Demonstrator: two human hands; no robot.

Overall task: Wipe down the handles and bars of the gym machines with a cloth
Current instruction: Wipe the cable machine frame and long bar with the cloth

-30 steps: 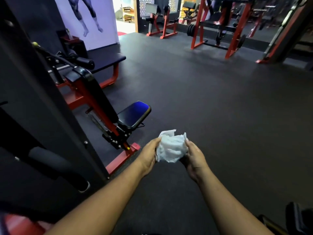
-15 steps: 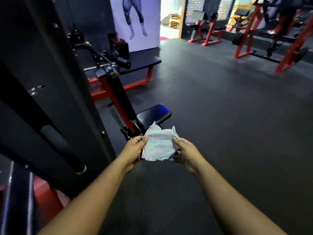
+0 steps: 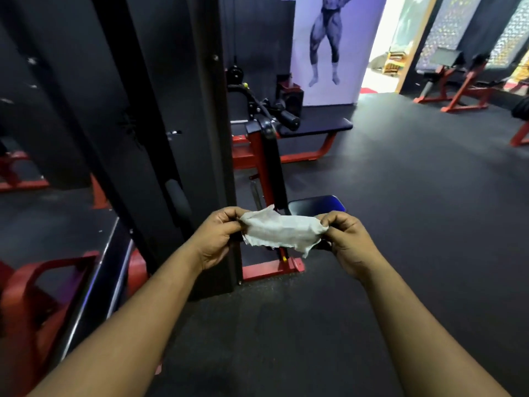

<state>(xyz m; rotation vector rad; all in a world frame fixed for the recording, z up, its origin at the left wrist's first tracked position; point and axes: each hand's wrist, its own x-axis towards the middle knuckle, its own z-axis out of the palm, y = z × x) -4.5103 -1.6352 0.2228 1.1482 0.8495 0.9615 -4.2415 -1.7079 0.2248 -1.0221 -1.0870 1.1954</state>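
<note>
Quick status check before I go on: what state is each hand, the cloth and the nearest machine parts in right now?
left hand: pinches the cloth's left end
right hand: pinches the cloth's right end
cloth: white, crumpled, stretched out between both hands, touching no machine
foam handle: black, on the near machine's frame, untouched
seat pad: unoccupied, partly hidden behind the cloth
flat bench: unoccupied

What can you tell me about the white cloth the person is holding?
The cloth is white, thin and crumpled, perhaps a wipe, with ragged lower edges. It is stretched sideways between both hands in the air, above the dark floor and in front of a machine seat. The left hand pinches its left end and the right hand pinches its right end. Nothing else touches it.
</note>
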